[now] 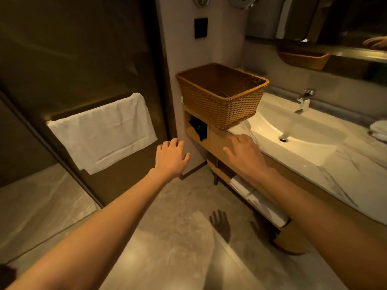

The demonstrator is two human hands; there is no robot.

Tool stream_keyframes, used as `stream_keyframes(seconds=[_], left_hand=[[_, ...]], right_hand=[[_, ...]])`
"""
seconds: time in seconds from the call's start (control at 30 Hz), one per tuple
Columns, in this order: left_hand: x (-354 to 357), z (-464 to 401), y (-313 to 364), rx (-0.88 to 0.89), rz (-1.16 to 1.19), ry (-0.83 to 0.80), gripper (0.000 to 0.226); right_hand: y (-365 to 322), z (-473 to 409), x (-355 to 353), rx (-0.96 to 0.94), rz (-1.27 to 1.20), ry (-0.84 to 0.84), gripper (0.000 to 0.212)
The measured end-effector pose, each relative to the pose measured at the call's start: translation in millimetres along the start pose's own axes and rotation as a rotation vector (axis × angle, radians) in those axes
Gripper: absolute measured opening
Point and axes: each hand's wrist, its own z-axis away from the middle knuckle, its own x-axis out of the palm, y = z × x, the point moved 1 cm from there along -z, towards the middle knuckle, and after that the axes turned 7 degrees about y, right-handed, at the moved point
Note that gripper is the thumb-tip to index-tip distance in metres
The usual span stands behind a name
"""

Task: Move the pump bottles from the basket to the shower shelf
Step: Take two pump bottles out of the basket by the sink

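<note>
A brown wicker basket stands on the left end of the marble vanity counter, against the wall. Only a thin dark shape shows near its inner front wall; no pump bottle can be made out from here. My left hand is stretched forward below and left of the basket, fingers apart, holding nothing. My right hand hovers at the counter's front edge just below the basket, fingers spread and empty. The shower shelf is out of sight.
A dark glass shower door fills the left, with a white towel on its bar. White sink and chrome tap lie right of the basket. Open cubby and folded towels under the counter. Pale mat on the floor.
</note>
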Motion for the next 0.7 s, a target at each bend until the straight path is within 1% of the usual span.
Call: stream_keyframes(seconds=[0.13, 0.23, 0.37, 0.57, 0.7], left_hand=[[15, -53, 1, -0.063, -0.005, -0.016, 0.053], [25, -99, -7, -0.094, -0.011, 0.001, 0.052], [37, -168, -14, -0.117, -0.009, 0.025, 0.053], [38, -262, -11, -0.114, -0.008, 0.116, 0.051], [42, -319, -5, -0.092, 0.029, 0.128, 0.05]], right_hand=[[20, -67, 20, -0.067, -0.032, 0.008, 0.042], [32, -120, 33, -0.124, -0.046, 0.059, 0.043], [49, -192, 50, -0.14, -0.079, 0.121, 0.046], [75, -289, 55, -0.178, -0.1, 0.123, 0.047], [97, -353, 60, -0.176, -0.107, 0.099, 0.048]])
